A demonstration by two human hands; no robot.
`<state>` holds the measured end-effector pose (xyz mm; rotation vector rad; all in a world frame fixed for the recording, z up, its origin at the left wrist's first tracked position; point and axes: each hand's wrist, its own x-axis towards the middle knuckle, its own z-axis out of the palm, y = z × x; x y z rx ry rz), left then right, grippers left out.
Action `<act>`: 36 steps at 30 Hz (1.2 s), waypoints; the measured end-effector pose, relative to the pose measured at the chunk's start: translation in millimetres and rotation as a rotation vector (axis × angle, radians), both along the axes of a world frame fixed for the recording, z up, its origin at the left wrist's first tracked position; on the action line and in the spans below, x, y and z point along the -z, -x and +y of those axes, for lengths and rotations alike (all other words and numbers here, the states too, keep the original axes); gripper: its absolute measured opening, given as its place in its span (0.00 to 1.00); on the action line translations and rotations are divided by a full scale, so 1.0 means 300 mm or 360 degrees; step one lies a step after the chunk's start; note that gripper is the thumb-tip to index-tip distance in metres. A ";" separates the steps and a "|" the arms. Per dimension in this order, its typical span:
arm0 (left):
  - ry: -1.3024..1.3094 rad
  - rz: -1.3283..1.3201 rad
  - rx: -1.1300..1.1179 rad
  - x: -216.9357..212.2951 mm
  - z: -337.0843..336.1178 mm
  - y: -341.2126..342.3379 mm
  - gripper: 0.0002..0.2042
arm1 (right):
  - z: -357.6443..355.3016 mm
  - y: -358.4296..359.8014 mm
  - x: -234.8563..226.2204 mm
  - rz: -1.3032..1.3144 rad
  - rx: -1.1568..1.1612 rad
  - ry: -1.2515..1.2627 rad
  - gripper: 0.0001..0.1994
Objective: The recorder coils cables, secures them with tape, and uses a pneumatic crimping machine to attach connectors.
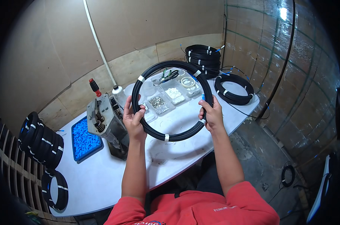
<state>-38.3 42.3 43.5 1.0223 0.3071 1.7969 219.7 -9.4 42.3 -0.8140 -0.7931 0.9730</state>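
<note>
Between my two hands a coil of black cable [160,134] is held up over the table, bound with several white tape bands. My left hand [134,118] grips its left side, thumb on the near face and fingers behind. On the opposite side my right hand [212,114] is closed around the coil, beside a small blue connector [203,97] at the cable's end. Through the ring show clear plastic boxes with small metal parts [157,103] and white pieces [174,94]. A pair of green-handled pliers [165,76] lies beyond them, partly behind the coil.
A metal press with a red-topped lever [106,112] stands left of the coil, beside a tray of blue connectors [85,138]. More black coils are stacked at the far left [46,144] and at the back [203,60]. Another coil [234,90] overhangs the white table [91,180] at right.
</note>
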 end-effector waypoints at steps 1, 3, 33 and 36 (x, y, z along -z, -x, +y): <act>-0.0007 0.0010 -0.0014 -0.001 -0.002 -0.001 0.33 | 0.000 0.001 -0.005 0.0005 0.0014 0.0015 0.10; 0.0001 -0.0013 0.0023 -0.004 0.001 0.001 0.32 | 0.003 -0.001 -0.010 0.0011 -0.0004 0.0004 0.10; 0.0627 0.0014 0.0309 -0.017 -0.037 -0.003 0.22 | 0.010 -0.046 -0.051 0.0001 -0.0139 0.0081 0.09; 0.0559 0.0104 0.0159 -0.042 -0.088 -0.043 0.18 | 0.062 -0.088 0.007 0.0118 -0.0276 0.0099 0.09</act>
